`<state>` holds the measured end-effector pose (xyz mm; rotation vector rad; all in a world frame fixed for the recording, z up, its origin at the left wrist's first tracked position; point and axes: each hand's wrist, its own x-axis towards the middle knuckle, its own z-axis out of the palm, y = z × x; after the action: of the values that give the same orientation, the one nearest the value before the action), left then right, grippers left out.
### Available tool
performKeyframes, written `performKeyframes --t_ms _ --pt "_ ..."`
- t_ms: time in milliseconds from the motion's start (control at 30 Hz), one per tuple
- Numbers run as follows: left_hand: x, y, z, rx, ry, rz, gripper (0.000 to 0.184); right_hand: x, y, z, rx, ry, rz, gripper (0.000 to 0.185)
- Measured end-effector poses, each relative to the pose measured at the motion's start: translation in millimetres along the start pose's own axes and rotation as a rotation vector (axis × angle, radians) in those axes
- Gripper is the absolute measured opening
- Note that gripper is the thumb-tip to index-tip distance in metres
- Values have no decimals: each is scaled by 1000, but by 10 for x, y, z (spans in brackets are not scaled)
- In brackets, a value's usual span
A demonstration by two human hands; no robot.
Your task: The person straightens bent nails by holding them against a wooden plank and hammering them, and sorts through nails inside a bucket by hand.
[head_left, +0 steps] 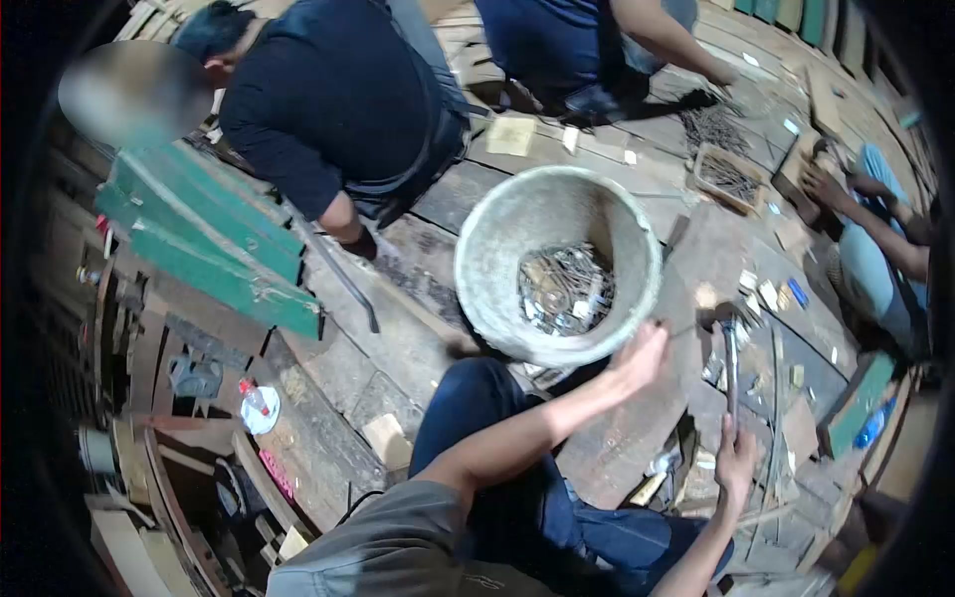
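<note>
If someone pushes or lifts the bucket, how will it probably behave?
The bucket may feel heavy at the base, because scraps are heaped in its bottom. That low load probably makes it harder to tip. Its round, thick-edged shape suggests it is rather stiff. The scraps look loose, so they may slide if it is tilted.

The person's right hand [736,463] gripped a hammer [733,370] by its handle, while the left hand [639,360] was by the rim of a bucket [557,207] containing metal bits [567,291].
</note>
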<state>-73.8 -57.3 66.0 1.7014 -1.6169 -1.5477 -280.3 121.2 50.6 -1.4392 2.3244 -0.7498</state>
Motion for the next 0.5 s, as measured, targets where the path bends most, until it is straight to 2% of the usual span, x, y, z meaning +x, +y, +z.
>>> performKeyframes --t_ms 67,133,233,267,300,333,400,500 --pt "96 -228 144 227 113 289 20 61 18 -16 73 -137 137 55" --pt "22 -111 67 381 80 370 20 84 20 -85 125 -274 291 55" --pt "58 -174 92 385 100 420 20 57 -72 -86 131 -206 320 54" --pt "76 -198 121 391 105 401 22 63 -118 -121 85 -225 337 54" --pt "1 -31 23 -34 -1 37 23 69 -153 -136 55 -189 311 55" --pt "42 -132 67 56 50 188 22 64 -173 -131 27 -151 284 56" --pt "-16 -14 -13 -69 4 27 21 45 -41 -42 -24 -74 179 59" --pt "52 -212 98 389 134 424 18 89 -35 -82 24 -171 240 59"
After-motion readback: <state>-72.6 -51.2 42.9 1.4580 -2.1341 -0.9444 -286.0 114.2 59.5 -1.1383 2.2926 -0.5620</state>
